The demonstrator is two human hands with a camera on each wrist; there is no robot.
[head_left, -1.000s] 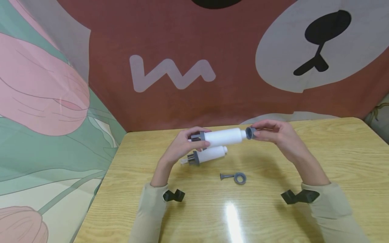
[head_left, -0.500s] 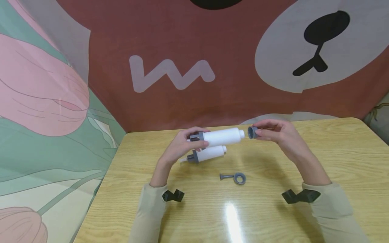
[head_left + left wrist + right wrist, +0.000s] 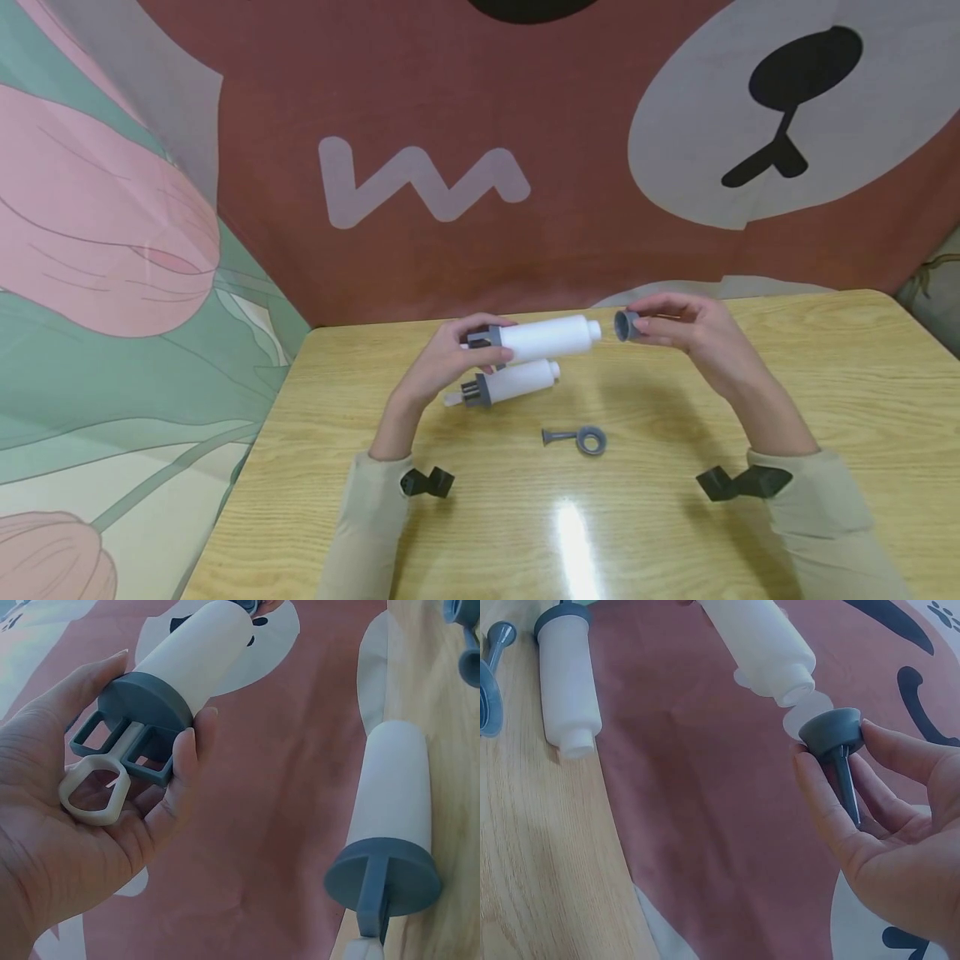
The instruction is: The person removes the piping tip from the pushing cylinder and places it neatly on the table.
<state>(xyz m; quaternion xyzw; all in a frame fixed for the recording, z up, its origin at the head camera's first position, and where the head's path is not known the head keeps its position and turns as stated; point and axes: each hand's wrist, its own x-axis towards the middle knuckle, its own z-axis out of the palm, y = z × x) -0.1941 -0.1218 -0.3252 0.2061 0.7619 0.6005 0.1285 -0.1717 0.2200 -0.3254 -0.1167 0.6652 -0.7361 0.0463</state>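
Note:
My left hand [image 3: 468,343] grips a white syringe [image 3: 551,337] by its grey collared end, holding it over the table and pointing right. In the left wrist view, a white plunger ring [image 3: 96,796] sticks out between two grey finger loops, close to the palm. My right hand [image 3: 693,333] pinches a grey nozzle [image 3: 624,326] between thumb and fingers. Its wide cup faces the syringe's tip, and its narrow stem [image 3: 846,787] runs back toward the palm. A small gap separates cup and tip.
A second white syringe [image 3: 519,381] lies on the wooden table [image 3: 480,517] just below the held one. Nearer the front lies another grey nozzle-like piece [image 3: 558,436] beside a grey ring [image 3: 592,440]. A printed cloth [image 3: 420,267] hangs behind the table.
The grey nozzle has moved right, away from the syringe's tip, widening the gap between them. The syringe has shifted slightly left in my left hand's grip.

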